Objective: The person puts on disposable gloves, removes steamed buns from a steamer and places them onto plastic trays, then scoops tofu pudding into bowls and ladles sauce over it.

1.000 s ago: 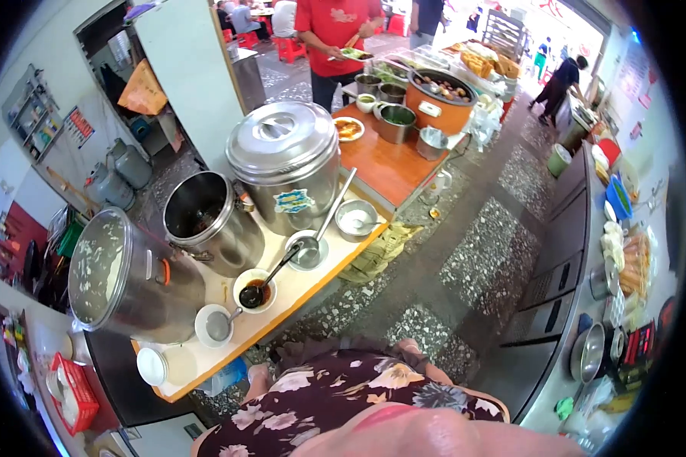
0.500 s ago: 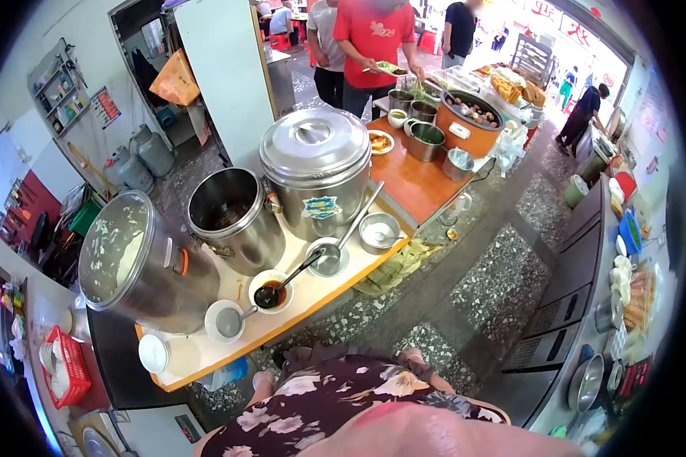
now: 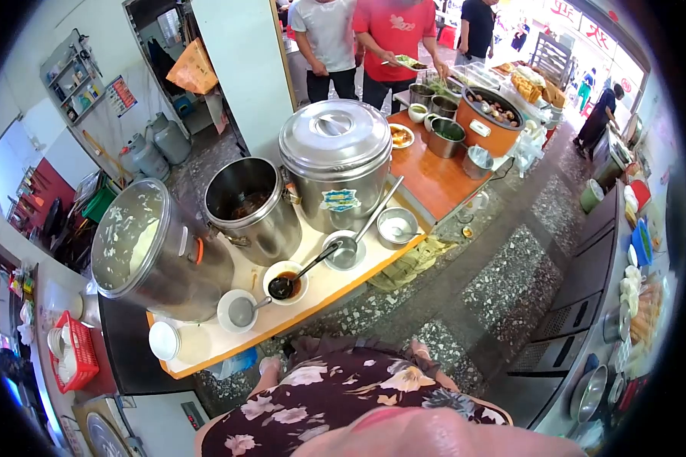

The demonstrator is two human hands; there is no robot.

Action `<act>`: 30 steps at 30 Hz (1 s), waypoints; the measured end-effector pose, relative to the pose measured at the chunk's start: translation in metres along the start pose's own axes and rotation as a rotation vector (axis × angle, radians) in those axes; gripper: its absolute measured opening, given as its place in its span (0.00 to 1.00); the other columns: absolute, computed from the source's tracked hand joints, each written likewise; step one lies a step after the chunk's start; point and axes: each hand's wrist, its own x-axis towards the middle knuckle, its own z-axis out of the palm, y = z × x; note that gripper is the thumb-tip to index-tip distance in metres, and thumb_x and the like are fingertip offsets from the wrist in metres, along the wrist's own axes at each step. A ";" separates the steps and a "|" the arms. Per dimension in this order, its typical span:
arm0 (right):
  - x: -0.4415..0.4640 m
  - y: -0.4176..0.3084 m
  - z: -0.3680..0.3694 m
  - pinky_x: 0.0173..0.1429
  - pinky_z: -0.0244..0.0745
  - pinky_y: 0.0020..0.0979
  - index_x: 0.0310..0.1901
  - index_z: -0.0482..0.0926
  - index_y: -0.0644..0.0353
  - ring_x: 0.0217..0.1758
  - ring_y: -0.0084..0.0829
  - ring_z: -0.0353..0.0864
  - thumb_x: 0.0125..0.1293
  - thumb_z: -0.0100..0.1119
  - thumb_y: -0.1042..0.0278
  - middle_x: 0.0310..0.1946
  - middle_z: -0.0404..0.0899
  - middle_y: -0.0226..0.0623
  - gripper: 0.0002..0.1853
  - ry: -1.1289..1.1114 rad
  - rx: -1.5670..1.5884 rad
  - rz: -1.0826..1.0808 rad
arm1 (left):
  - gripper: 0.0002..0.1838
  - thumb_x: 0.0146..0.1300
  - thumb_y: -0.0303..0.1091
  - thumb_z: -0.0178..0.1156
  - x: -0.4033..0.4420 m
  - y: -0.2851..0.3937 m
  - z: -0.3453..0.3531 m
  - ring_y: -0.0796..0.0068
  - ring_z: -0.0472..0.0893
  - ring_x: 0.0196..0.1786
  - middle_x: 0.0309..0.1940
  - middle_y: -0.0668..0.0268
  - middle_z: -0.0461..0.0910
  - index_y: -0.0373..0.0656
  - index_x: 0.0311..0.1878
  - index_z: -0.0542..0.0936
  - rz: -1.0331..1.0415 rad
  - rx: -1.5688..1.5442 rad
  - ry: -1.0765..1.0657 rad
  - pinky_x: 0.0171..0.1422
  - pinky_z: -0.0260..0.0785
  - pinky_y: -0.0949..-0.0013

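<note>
Beside my floral top, bare skin shows low on each side, seemingly my left hand (image 3: 270, 367) and my right hand (image 3: 422, 351). Both are small and partly covered, so their fingers cannot be made out. Between them lies dark ruffled cloth (image 3: 335, 344). Neither touches the counter (image 3: 206, 361) ahead. Along its near edge stand a bowl with a grey ladle (image 3: 241, 311), a bowl of dark sauce (image 3: 293, 292) with a black ladle (image 3: 281, 287), and a bowl under a long-handled metal ladle (image 3: 344, 250). Near them is a metal bowl (image 3: 397, 227) with white contents.
Behind the bowls stand a clouded-lidded pot (image 3: 133, 244), an open pot (image 3: 255, 236) and a lidded pot (image 3: 335, 164). An orange cooker (image 3: 484, 139) sits on the orange table. Across it, a person in red (image 3: 396, 34) holds a plate. A steel counter (image 3: 564, 305) runs along the right.
My view has shifted, so the counter and pots appear farther right. The bowls and ladles keep their places. The person in red still holds the plate across the table.
</note>
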 end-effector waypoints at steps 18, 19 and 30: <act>-0.015 -0.005 -0.003 0.51 0.66 0.44 0.33 0.81 0.63 0.45 0.47 0.77 0.64 0.21 0.38 0.35 0.81 0.48 0.39 -0.029 0.099 0.079 | 0.27 0.60 0.52 0.45 0.010 -0.018 0.015 0.51 0.73 0.55 0.48 0.47 0.75 0.36 0.43 0.80 0.068 0.027 -0.017 0.58 0.65 0.57; -0.014 0.000 -0.001 0.50 0.66 0.44 0.33 0.81 0.64 0.44 0.47 0.77 0.64 0.22 0.39 0.34 0.80 0.47 0.38 -0.026 0.079 0.032 | 0.27 0.60 0.52 0.45 0.009 -0.017 0.015 0.51 0.73 0.55 0.48 0.47 0.75 0.36 0.43 0.80 0.067 0.030 -0.019 0.58 0.65 0.57; -0.001 0.027 0.007 0.38 0.67 0.43 0.27 0.79 0.64 0.29 0.40 0.76 0.64 0.32 0.37 0.23 0.78 0.43 0.35 0.010 0.198 -0.082 | 0.26 0.58 0.52 0.48 0.002 -0.010 0.017 0.53 0.72 0.56 0.48 0.48 0.75 0.37 0.44 0.80 0.073 0.026 -0.033 0.58 0.64 0.58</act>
